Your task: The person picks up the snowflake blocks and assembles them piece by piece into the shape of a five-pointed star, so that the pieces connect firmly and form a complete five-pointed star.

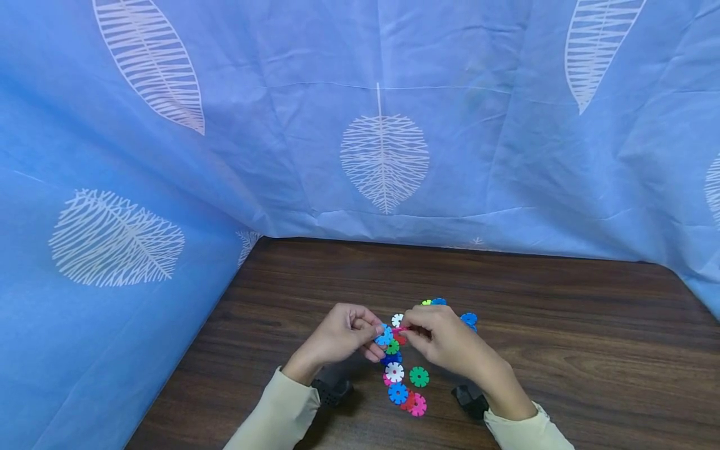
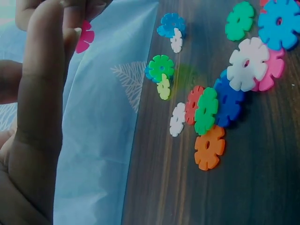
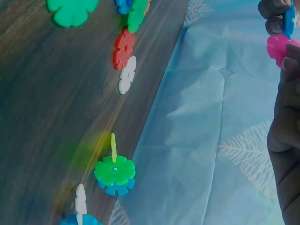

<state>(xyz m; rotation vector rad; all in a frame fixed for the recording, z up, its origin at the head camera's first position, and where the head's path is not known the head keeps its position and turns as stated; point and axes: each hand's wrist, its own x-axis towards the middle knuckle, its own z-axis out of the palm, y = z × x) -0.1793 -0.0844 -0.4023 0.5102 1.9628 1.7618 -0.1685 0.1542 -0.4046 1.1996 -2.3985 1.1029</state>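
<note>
Above the table, my left hand [image 1: 350,335] pinches a light blue notched plastic disc [image 1: 384,335] between thumb and fingers. Close beside it, my right hand [image 1: 450,342] holds a pink notched disc [image 1: 398,329] by its edge. In the right wrist view the pink disc [image 3: 277,48] meets the blue disc [image 3: 289,21] edge to edge, at an angle. From the left wrist, only part of the pink disc [image 2: 85,37] shows behind the fingers. Under the hands lie more discs, among them a green one [image 1: 392,346] and a white one [image 1: 395,372].
A lone green disc [image 1: 419,377] lies right of the scattered discs on the dark wooden table [image 1: 590,350]. An orange disc [image 2: 209,147] is near a white disc [image 2: 177,119]. Farther off, a green disc [image 3: 115,169] has a yellow one standing in it. Blue leaf-print cloth [image 1: 292,156] hangs behind.
</note>
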